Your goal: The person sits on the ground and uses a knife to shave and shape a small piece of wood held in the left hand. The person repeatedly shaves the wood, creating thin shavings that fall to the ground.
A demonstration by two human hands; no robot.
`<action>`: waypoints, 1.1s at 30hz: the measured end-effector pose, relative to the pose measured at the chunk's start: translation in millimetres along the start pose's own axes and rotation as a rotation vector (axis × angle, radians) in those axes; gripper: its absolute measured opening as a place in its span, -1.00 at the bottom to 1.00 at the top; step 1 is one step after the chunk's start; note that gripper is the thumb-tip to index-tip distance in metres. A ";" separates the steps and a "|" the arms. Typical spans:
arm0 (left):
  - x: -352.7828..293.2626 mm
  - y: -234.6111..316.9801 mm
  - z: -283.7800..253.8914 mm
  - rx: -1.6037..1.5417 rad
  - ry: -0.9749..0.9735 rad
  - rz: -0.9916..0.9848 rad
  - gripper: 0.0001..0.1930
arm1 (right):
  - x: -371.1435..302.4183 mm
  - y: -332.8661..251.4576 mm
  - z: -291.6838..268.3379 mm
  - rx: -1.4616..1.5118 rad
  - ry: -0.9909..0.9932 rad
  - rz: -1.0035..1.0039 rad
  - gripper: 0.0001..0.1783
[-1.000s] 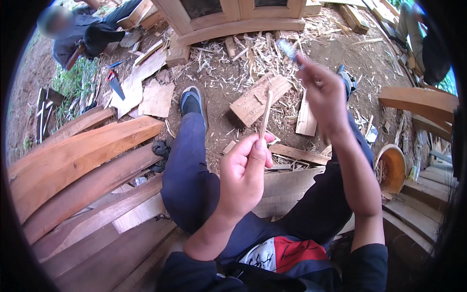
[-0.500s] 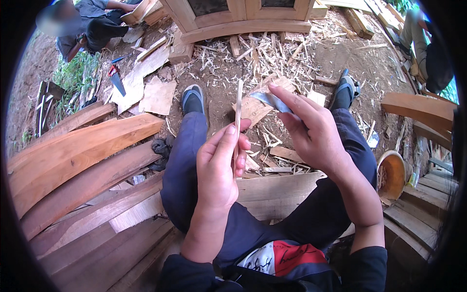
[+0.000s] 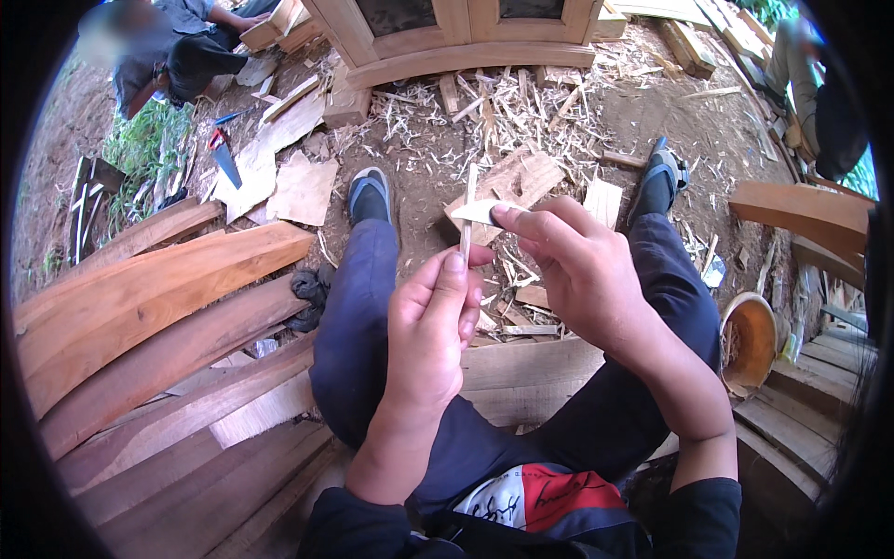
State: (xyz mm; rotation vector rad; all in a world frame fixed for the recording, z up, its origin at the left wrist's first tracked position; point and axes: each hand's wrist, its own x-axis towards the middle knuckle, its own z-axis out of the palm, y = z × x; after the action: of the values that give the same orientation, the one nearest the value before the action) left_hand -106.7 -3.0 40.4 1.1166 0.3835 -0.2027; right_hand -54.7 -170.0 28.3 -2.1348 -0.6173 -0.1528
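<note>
Upright between the thumb and fingers of my left hand [image 3: 426, 326] stands a thin wooden stick [image 3: 470, 183], its top end clear of the grip. My right hand [image 3: 589, 265] is closed around a pointed, shiny knife blade [image 3: 477, 212]; its handle, if it has one, is hidden in the palm. The blade lies across the stick just above my left fingertips and appears to touch it. Beneath both hands are a flat wood block [image 3: 521, 180] on the ground and a thick plank [image 3: 535, 368] between my legs.
Curved timber pieces [image 3: 168, 270] are stacked at my left. Shavings cover the dirt around a wooden cabinet frame [image 3: 470, 58]. A handsaw [image 3: 225, 160] lies at the far left, an orange bucket [image 3: 751, 340] tilts at right. One person sits far left, another far right.
My right hand has moved left and slightly down, bringing the blade from beside the stick to across it. My left hand has shifted slightly right, and the stick sits a little lower.
</note>
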 end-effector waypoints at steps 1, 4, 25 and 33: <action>-0.6 0.3 -0.6 0.011 -0.005 -0.012 -0.68 | 0.6 1.1 1.2 -0.015 0.014 0.011 -0.58; -1.3 -0.6 1.6 0.014 -0.006 -0.015 -0.69 | 1.2 5.8 6.3 -0.029 0.098 0.010 -0.60; -12.3 2.5 4.5 0.089 -0.005 0.137 -0.70 | -5.0 -0.5 -2.9 0.170 -0.026 -0.027 -0.57; -15.7 -2.7 15.7 0.259 -0.084 0.159 -0.69 | 12.5 30.7 -8.5 0.050 0.230 0.075 -0.55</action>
State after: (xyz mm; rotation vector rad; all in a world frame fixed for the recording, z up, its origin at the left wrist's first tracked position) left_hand -118.9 -18.8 50.4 1.3828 0.1955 -0.1612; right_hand -28.1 -187.0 15.1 -2.0519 -0.4017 -0.3325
